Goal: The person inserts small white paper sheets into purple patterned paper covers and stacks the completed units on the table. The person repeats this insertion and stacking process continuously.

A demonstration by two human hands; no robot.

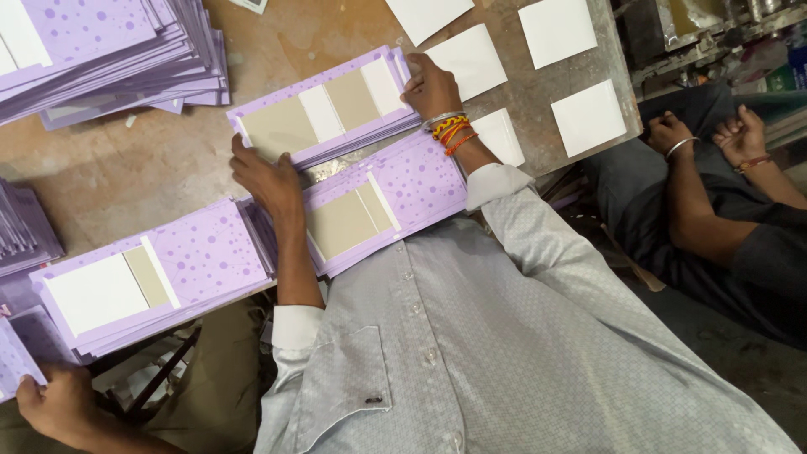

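Purple dotted card stack (324,113): we are gripping its ends, left hand (267,178) and right hand (429,84) both seemingly closed on it; uneven squeezing risks fanning sheets.

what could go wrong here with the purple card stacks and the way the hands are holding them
1. The left hand and right hand grip only the ends of the tilted purple stack; loose sheets might fan out or slip.
2. The nearer stack overhangs the table edge at the person's body, so a nudge could push it off.
3. The white squares lie beside the right hand and could get knocked or shifted.
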